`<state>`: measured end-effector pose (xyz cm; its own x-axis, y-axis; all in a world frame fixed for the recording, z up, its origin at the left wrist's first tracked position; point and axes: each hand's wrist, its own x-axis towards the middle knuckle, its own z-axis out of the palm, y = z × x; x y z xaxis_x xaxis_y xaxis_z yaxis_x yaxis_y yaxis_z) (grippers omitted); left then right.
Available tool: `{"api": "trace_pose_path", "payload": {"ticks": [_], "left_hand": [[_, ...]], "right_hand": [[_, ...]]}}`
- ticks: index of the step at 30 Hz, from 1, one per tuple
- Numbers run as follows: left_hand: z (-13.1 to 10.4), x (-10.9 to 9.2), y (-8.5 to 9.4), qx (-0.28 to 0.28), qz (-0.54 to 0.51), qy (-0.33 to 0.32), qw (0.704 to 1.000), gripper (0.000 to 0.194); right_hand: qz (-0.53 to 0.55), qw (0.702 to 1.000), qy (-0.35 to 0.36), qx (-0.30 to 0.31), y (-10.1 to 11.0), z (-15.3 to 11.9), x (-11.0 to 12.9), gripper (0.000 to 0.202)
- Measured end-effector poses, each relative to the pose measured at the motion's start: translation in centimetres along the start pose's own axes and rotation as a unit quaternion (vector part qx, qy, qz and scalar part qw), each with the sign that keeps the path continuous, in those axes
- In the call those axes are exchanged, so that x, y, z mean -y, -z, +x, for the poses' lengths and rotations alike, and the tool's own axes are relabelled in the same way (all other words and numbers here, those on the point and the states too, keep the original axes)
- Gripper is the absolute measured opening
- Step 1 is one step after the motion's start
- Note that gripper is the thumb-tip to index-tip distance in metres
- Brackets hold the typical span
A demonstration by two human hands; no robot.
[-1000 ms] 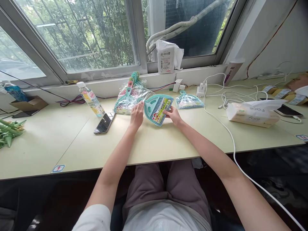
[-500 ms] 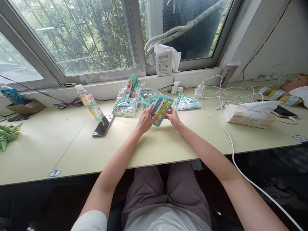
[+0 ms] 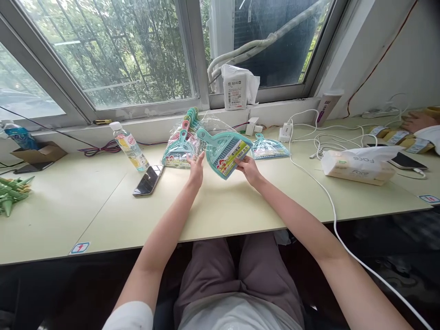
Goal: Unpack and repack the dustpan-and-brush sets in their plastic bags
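My right hand [image 3: 250, 169] grips the lower right edge of a teal dustpan and brush set [image 3: 227, 155], which carries a yellow-green label. The set is tilted above the table, its handle pointing up and left. My left hand [image 3: 195, 169] has its fingers apart and holds nothing. It is left of the set, in front of a stack of bagged dustpan and brush sets [image 3: 179, 153] with teal and pink handles. Whether its fingertips touch that stack I cannot tell. Another teal dustpan set [image 3: 270, 149] lies flat behind my right hand.
On the left are a phone [image 3: 148, 180], a leaning drink bottle [image 3: 129, 146] and folded green pieces [image 3: 13, 195]. To the right, a tissue pack [image 3: 357, 167] sits beside white cables [image 3: 330, 142]. Another person's hand [image 3: 420, 123] rests on yellow packages at the far right.
My left hand has come off the dustpan and brush set and moved left, its fingers spreading. The set stays in my right hand, with more of its front showing.
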<state>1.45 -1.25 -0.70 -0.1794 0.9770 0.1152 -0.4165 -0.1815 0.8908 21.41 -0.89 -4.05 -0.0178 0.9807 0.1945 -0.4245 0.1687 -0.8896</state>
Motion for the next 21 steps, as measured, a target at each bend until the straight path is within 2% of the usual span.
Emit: {"api": "trace_pose_path", "payload": {"ticks": [3,6,8,10,13,15,19,21], "left_hand": [[0.3,0.2,0.2,0.055,-0.051,0.041,0.996,0.072],[0.0,0.5,0.1,0.127,-0.038,0.081,0.988,0.041],[-0.4,0.8,0.0,0.166,-0.016,0.109,0.980,0.029],[-0.7,1.3,-0.1,0.204,0.006,0.136,0.970,0.030],[-0.9,2.0,0.0,0.250,0.033,0.159,0.955,0.040],[-0.8,2.4,0.0,0.247,0.039,0.160,0.955,0.043],[-0.4,2.7,0.0,0.179,0.022,0.141,0.973,0.035],[-0.4,2.5,-0.1,0.163,0.010,0.140,0.977,0.032]], "right_hand": [[-0.007,1.000,-0.004,0.014,-0.1,-0.2,0.0,0.039],[-0.005,1.000,-0.006,0.012,-0.3,-0.3,-0.1,0.039],[-0.004,1.000,-0.004,0.008,-0.4,-0.3,-0.1,0.039],[-0.003,1.000,-0.001,0.002,-0.3,-0.2,-0.1,0.037],[0.000,1.000,0.003,-0.008,-0.2,-0.1,-0.1,0.034],[0.002,1.000,0.002,-0.011,-0.1,-0.1,-0.2,0.033],[-0.006,1.000,-0.014,0.000,-0.4,-0.2,-0.1,0.033],[-0.015,1.000,-0.013,0.005,-0.5,-0.4,0.0,0.036]]}}
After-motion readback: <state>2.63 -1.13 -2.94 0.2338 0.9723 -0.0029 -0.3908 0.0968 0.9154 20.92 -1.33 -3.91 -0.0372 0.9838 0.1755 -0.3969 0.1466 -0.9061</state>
